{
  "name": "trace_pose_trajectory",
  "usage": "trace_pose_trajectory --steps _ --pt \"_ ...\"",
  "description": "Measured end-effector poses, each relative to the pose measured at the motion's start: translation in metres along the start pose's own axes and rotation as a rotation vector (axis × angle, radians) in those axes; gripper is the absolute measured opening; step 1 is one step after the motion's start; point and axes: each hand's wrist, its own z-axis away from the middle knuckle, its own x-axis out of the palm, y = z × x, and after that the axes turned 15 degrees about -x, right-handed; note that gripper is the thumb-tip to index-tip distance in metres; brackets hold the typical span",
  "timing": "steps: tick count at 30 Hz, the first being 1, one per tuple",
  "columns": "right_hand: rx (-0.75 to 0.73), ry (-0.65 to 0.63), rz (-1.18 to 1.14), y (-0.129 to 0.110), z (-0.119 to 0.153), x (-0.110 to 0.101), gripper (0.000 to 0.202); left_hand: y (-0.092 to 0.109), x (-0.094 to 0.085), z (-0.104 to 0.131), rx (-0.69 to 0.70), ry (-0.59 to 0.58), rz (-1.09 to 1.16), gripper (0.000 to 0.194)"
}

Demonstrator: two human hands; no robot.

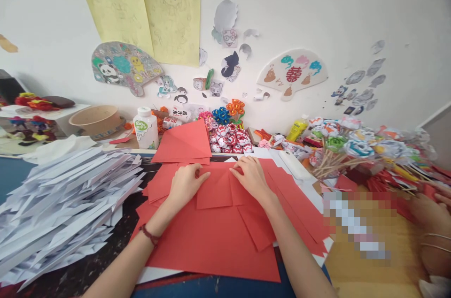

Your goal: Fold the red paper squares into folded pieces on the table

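Between my two hands is a small red paper sheet (214,193), with a crease or edge showing near its right side. My left hand (186,184) has its fingers curled at the sheet's upper left, its thumb pointing inward. At the upper right, my right hand (251,175) pinches the paper, its thumb tip on the red surface. Exactly where the fingertips grip is partly hidden. Below lies a large red sheet (207,246), with more small red pieces around. Beyond my left hand rests a stack of red squares (186,143).
A big heap of white paper strips (70,199) lies to the left. A white bottle (145,128), red-and-white folded flowers (230,140) and bundles of paper flowers on sticks (347,148) line the wall. At far right is another person's hand (428,213).
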Motion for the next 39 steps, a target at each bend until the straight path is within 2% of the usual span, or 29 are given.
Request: trace_pose_trajectory --steps 4,9,15,19,21,24,27,32,39 --pt "0.079 0.055 0.149 -0.005 0.0 0.023 0.01 0.004 0.009 0.005 -0.063 0.042 -0.123 0.036" --pt "0.107 -0.064 0.085 0.0 0.002 0.046 0.022 0.003 0.011 0.005 -0.087 0.043 -0.154 0.034" --pt "0.114 -0.062 0.096 0.005 0.002 0.051 0.022 -0.007 0.012 -0.004 -0.061 -0.008 -0.098 0.031" --pt "0.13 -0.074 0.099 0.003 0.001 0.049 0.023 -0.009 0.003 -0.005 -0.043 -0.031 -0.051 0.038" --pt "0.143 -0.088 0.104 0.003 0.002 0.047 0.026 -0.008 -0.005 -0.003 -0.029 -0.107 0.02 0.046" --pt "0.165 -0.126 0.115 0.001 0.004 0.045 0.036 -0.004 -0.016 0.003 -0.011 -0.321 0.116 0.054" --pt "0.181 -0.174 0.121 0.001 0.004 0.045 0.042 -0.003 -0.022 0.008 -0.008 -0.489 0.109 0.052" --pt "0.204 -0.229 0.121 0.0 0.002 0.047 0.039 -0.008 -0.021 0.008 -0.053 -0.555 0.106 0.048" --pt "0.232 -0.236 0.102 -0.001 0.0 0.044 0.038 -0.016 -0.021 0.004 -0.051 -0.664 0.053 0.05"
